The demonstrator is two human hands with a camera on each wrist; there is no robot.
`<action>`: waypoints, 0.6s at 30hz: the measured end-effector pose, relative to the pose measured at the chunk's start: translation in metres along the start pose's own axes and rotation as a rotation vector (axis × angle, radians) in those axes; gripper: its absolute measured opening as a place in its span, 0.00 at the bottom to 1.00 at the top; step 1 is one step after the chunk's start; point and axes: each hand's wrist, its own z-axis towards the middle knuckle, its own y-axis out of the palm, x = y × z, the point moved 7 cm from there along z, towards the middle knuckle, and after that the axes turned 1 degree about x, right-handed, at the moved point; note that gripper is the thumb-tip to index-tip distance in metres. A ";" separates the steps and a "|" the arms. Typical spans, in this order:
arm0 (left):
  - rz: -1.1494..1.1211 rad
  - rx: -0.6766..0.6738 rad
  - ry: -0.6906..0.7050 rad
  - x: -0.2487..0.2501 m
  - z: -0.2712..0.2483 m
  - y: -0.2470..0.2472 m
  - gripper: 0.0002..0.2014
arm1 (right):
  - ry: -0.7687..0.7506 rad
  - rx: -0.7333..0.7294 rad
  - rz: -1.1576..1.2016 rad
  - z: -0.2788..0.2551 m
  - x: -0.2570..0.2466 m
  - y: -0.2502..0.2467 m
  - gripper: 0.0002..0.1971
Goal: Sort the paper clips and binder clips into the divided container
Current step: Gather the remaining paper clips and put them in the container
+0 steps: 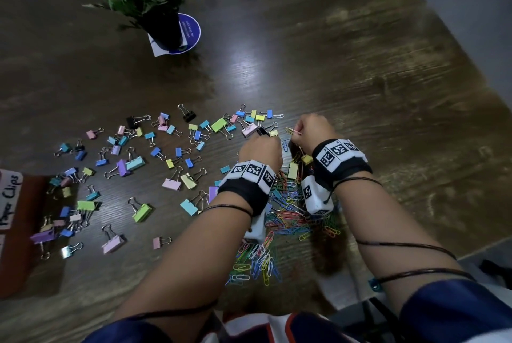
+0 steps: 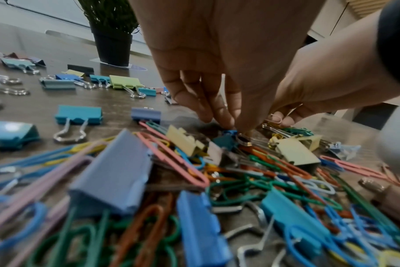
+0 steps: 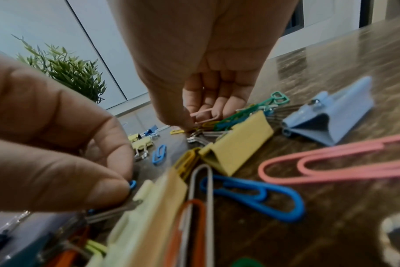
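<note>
Dark wood surface (image 1: 346,52) shows paper clips (image 1: 288,212) piled lower middle. My right hand (image 1: 313,128) pinches a few; my left hand (image 1: 260,148) pinches one. They're light, slippery; grab the looped ends.

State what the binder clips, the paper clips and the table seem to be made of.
Binder clips: painted metal bodies in matte pastel colours, with shiny bare wire handles. Paper clips: probably wire with a smooth coloured plastic coat. Table: wood or wood-look laminate; dark grain, glossy glare.
</note>
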 end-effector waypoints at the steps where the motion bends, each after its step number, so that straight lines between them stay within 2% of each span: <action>1: -0.009 -0.008 0.015 0.000 0.000 0.001 0.10 | 0.007 -0.011 -0.001 0.000 0.000 0.000 0.05; 4: 0.007 -0.030 0.078 0.004 0.002 0.002 0.09 | 0.008 -0.028 -0.001 0.001 0.000 0.000 0.05; 8: -0.028 0.029 0.170 0.009 0.008 -0.007 0.09 | -0.003 -0.019 0.025 0.002 0.002 -0.001 0.05; 11: 0.036 0.038 0.215 0.014 0.013 -0.008 0.10 | -0.010 0.003 0.078 0.003 0.006 -0.001 0.02; 14: 0.086 0.005 0.229 0.015 0.015 -0.005 0.08 | -0.017 0.015 0.135 0.005 0.009 -0.001 0.04; 18: 0.041 0.021 0.170 0.009 0.014 -0.008 0.06 | 0.002 0.000 0.121 0.007 0.010 0.000 0.02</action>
